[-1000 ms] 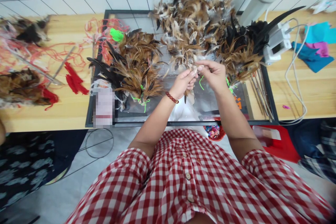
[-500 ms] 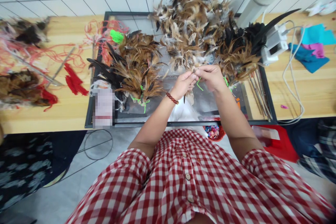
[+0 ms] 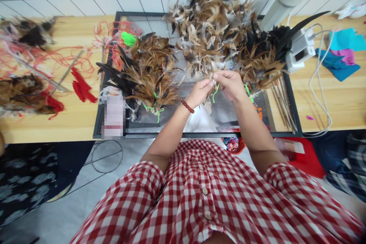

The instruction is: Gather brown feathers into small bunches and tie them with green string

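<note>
My left hand (image 3: 202,90) and my right hand (image 3: 230,83) meet above the black-framed tray, fingertips pinched close together. Between them is a small bunch of feathers, mostly covered by my fingers. A bright green string (image 3: 216,93) hangs down from my right fingers. Just beyond my hands rises a large heap of brown and white feathers (image 3: 208,26). Left of them lies a pile of brown and black feather bundles (image 3: 151,76) tied with green string. More brown bundles (image 3: 259,63) lie at the right, beside my right hand.
The black tray frame (image 3: 171,135) borders the work area. Thin sticks (image 3: 283,103) lie at its right, near a white charger (image 3: 300,51) with a looped cable. Pink strings and red yarn (image 3: 81,85) are on the left table. A person's dark patterned clothing (image 3: 28,183) shows at lower left.
My hands stay together at nearly the same spot, with the fingers slightly shifted. The green string now hangs straighter and lower. The whole view has moved slightly.
</note>
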The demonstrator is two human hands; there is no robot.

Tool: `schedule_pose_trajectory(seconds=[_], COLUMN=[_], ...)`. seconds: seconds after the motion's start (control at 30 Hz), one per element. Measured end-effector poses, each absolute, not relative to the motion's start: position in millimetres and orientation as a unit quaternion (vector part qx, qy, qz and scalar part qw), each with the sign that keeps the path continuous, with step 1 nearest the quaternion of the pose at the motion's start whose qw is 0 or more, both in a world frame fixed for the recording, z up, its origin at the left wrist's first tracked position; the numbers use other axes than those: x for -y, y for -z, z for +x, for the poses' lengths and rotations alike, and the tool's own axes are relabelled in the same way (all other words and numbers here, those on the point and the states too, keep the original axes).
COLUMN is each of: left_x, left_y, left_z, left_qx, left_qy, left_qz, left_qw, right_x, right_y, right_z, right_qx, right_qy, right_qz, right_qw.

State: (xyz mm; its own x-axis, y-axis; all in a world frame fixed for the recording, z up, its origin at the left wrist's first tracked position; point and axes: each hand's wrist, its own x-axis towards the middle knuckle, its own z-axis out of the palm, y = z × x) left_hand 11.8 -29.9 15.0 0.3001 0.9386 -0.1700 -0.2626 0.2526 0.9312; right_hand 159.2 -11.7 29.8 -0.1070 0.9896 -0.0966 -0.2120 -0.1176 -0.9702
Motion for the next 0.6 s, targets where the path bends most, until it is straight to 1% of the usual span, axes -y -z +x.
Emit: schedule_pose_trajectory(seconds=[0.1,0.2,0.27,0.33,0.4,0.53,0.6], left_x=[32,35,35,33,29,25,27], left_y=[-17,-18,-17,-17,-17,-24,-27], left_z=[11,10,8,5,2,-1,2], left_qx=[-0.380,-0.358,-0.347,-0.343,-0.356,-0.407,-0.424], left_qy=[-0.418,-0.381,-0.366,-0.364,-0.387,-0.469,-0.468], left_qz=[0.473,0.484,0.484,0.493,0.514,0.552,0.578], left_qw=[0.676,0.702,0.715,0.712,0.678,0.556,0.516], right_x=[11,12,13,13,12,10,10], right_y=[-31,-33,-35,-35,-34,-28,-26], right_z=[166,172,173,173,172,169,164], right_qx=[0.443,0.458,0.462,0.458,0.458,0.470,0.476], right_qy=[-0.643,-0.675,-0.678,-0.662,-0.631,-0.554,-0.538], right_qz=[-0.430,-0.402,-0.391,-0.398,-0.416,-0.454,-0.457], right_qw=[0.455,0.416,0.418,0.441,0.469,0.516,0.524])
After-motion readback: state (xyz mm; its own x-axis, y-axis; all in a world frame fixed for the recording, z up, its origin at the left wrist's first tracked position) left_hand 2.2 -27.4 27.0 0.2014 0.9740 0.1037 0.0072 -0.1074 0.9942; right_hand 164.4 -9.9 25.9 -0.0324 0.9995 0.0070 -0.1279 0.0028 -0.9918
